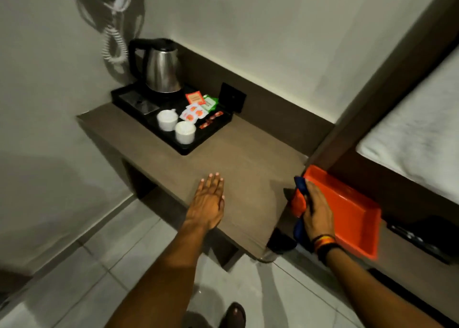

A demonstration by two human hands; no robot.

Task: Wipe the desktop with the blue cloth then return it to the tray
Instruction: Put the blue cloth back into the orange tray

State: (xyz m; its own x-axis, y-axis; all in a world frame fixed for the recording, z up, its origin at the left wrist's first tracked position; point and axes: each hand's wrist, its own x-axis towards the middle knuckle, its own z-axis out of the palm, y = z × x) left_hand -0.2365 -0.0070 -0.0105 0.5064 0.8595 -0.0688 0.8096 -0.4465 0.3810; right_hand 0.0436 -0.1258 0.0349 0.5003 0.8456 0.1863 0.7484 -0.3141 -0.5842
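A right hand (318, 211) grips a blue cloth (301, 187) over an orange tray (352, 218) while the open left hand (207, 203) rests flat on the desktop (248, 158) near a black tray (213, 131) holding a kettle (161, 69), cups (176, 126) and sachets (198, 106).

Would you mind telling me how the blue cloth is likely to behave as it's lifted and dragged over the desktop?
The blue cloth looks floppy: it bunches and droops from the right hand beside the orange tray. It is probably light, since a one-handed grip carries it. It should flatten and slide over the smooth desktop.
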